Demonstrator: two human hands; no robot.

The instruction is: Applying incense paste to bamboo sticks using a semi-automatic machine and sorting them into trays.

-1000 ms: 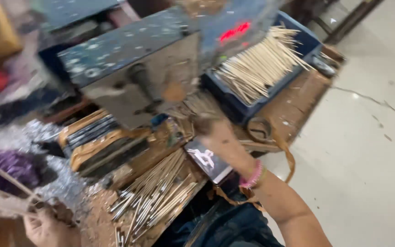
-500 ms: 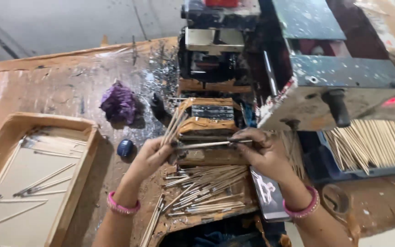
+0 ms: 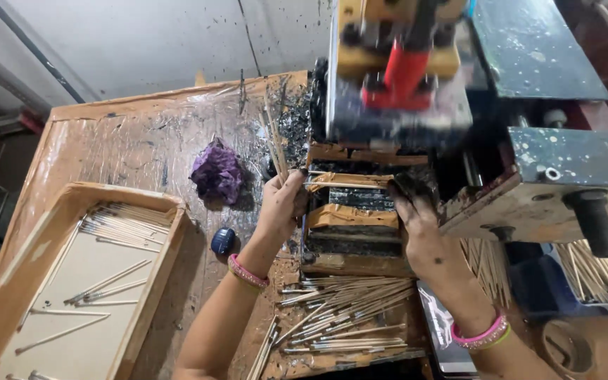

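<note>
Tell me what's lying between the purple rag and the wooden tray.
Only bare, plastic-covered table lies between purple rag and tray in the head view; a dark blue oval sits just below.

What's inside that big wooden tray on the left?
The tray holds thin pale sticks with dark tips, bunched at the top and scattered lower. Its bottom end runs out of view.

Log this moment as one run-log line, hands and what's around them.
left hand: holds thin sticks | right hand: at machine feed slot | coated sticks below | wooden tray left
</note>
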